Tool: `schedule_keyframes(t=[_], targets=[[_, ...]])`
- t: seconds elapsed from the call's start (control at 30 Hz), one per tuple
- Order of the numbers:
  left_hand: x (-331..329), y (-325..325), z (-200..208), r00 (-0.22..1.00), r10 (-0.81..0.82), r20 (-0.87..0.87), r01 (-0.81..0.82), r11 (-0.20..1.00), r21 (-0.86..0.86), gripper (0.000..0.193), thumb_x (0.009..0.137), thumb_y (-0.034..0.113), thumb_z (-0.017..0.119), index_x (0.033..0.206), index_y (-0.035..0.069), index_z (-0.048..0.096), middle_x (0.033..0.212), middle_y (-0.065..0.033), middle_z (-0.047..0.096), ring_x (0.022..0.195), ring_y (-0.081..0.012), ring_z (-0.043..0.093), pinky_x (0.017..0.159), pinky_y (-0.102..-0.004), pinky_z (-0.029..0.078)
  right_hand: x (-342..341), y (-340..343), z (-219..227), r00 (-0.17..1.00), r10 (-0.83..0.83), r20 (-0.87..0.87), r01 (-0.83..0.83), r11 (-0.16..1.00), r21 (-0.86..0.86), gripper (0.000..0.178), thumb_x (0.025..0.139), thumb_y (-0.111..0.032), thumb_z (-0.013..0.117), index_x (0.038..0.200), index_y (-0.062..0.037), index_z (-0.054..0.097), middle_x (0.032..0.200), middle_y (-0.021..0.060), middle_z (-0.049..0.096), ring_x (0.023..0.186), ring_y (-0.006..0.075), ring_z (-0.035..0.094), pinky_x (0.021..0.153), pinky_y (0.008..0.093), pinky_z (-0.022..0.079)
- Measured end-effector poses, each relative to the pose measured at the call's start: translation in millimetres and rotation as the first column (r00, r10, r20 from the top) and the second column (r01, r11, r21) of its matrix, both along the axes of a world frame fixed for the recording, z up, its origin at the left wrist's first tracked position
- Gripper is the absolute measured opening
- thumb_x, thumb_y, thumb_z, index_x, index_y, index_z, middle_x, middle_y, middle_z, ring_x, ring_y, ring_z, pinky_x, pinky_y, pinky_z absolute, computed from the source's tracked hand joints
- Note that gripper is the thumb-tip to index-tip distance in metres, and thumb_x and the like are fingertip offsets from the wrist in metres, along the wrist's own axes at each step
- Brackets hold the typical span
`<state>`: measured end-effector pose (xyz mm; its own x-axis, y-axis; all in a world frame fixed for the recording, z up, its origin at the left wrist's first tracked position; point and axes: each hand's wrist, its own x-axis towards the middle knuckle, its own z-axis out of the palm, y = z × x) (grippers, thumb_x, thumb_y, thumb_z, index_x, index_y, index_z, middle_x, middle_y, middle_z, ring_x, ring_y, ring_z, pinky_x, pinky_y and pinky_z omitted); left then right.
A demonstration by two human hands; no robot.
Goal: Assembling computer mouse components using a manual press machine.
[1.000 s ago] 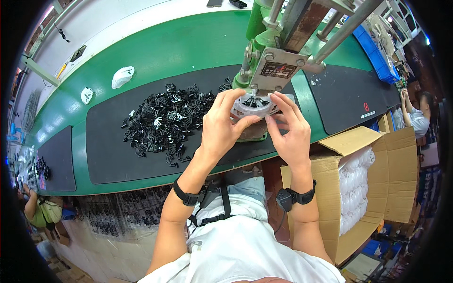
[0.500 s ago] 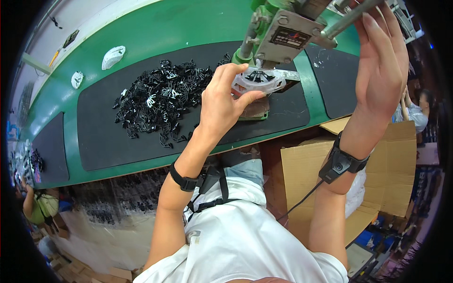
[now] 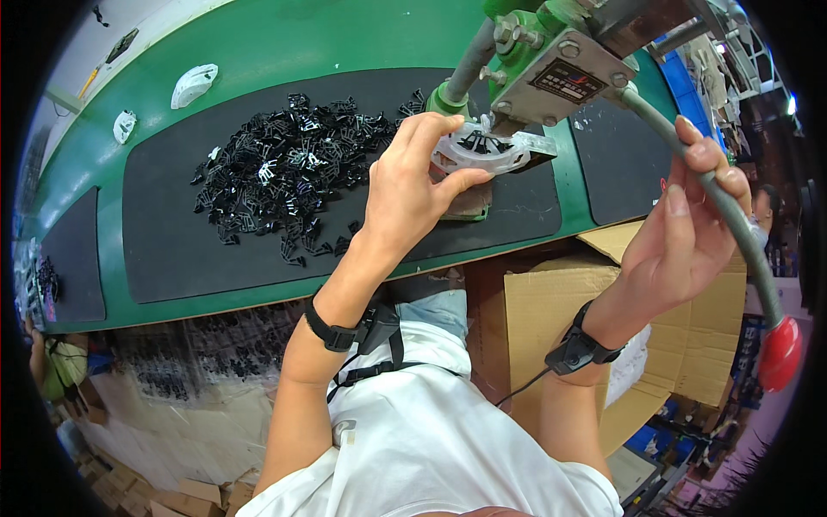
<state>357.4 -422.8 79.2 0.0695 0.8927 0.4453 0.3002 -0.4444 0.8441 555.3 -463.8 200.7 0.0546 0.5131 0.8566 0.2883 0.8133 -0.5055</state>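
My left hand (image 3: 409,177) pinches the left end of a translucent white curved plastic part (image 3: 482,155) between thumb and fingers. Black clip pieces (image 3: 479,141) show inside that part. It sits under the head of a green and grey hand press (image 3: 564,73), above the press base (image 3: 469,205). On the right, my right hand (image 3: 680,220) has its fingers curled round the grey lever (image 3: 743,224) of the press, which slants down to a red knob (image 3: 780,353). How the clips sit against the press tip is partly hidden.
A heap of black plastic clips (image 3: 293,172) lies on the dark mat (image 3: 164,250) left of my left hand. Two white plastic parts (image 3: 195,84) rest on the green table (image 3: 284,52). Below the table edge stands an open cardboard box (image 3: 551,319) with white material inside.
The lever has swung down, bringing its red knob into view. My right hand has come down and its fingers now curl round the lever. My left hand keeps its hold on the white part.
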Motion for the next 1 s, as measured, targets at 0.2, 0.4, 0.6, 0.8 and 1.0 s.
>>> schedule_keyframes(t=[0.2, 0.4, 0.6, 0.8, 1.0], targets=[[1.4, 0.3, 0.0, 1.0, -0.012, 0.007, 0.012, 1.0, 0.02, 0.056, 0.069, 0.017, 0.087, 0.116, 0.003, 0.061, 0.115, -0.0111, 0.063, 0.093, -0.0208, 0.068, 0.069, -0.0297, 0.06, -4.2, -3.0, -17.0, 0.997, -0.082, 0.003, 0.081, 0.995, 0.05, 0.048, 0.072, 0.015, 0.042, 0.115, -0.0055, 0.044, 0.107, 0.019, 0.058, 0.11, 0.0331, 0.056, 0.109, 0.0615, 0.035], [1.0, 2.8, 0.7, 1.0, -0.008, 0.0, 0.008, 1.0, 0.027, 0.056, 0.068, 0.018, 0.087, 0.115, 0.004, 0.062, 0.115, -0.0117, 0.063, 0.096, -0.0227, 0.067, 0.069, -0.0303, 0.061, -9.7, -9.9, -32.8, 0.99, -0.143, -0.015, 0.144, 0.989, 0.042, 0.044, 0.071, 0.014, 0.043, 0.108, -0.0098, 0.042, 0.102, 0.0145, 0.054, 0.109, 0.0321, 0.053, 0.109, 0.0634, 0.033], [0.4, 1.0, -0.9, 1.0, -0.008, 0.003, 0.007, 1.0, 0.019, 0.055, 0.068, 0.017, 0.087, 0.115, 0.005, 0.062, 0.117, -0.0123, 0.062, 0.096, -0.0226, 0.068, 0.067, -0.0306, 0.061, -19.3, -15.7, -53.3, 0.961, -0.268, 0.071, 0.266, 0.963, 0.036, 0.036, 0.073, 0.012, 0.046, 0.096, -0.0138, 0.037, 0.103, 0.0104, 0.051, 0.117, 0.0396, 0.05, 0.11, 0.0599, 0.032], [1.5, -0.6, -5.2, 1.0, -0.003, 0.002, 0.003, 1.0, 0.003, 0.057, 0.067, 0.016, 0.088, 0.116, 0.006, 0.062, 0.118, -0.0125, 0.062, 0.096, -0.0227, 0.068, 0.067, -0.0301, 0.062, -16.7, -23.3, -70.7, 0.927, -0.33, 0.177, 0.335, 0.942, -0.001, 0.035, 0.077, 0.01, 0.051, 0.092, -0.016, 0.034, 0.109, 0.0075, 0.05, 0.126, 0.0413, 0.045, 0.111, 0.059, 0.03], [1.8, 5.8, -1.3, 1.0, 0.011, -0.001, -0.011, 1.0, 0.02, 0.056, 0.067, 0.016, 0.088, 0.116, 0.006, 0.062, 0.118, -0.0123, 0.063, 0.095, -0.0221, 0.068, 0.064, -0.0289, 0.06, -10.1, -14.1, -89.6, 0.878, -0.38, 0.292, 0.377, 0.924, 0.068, 0.036, 0.078, 0.013, 0.051, 0.092, -0.0138, 0.033, 0.115, 0.0117, 0.048, 0.136, 0.0457, 0.037, 0.114, 0.061, 0.026]])
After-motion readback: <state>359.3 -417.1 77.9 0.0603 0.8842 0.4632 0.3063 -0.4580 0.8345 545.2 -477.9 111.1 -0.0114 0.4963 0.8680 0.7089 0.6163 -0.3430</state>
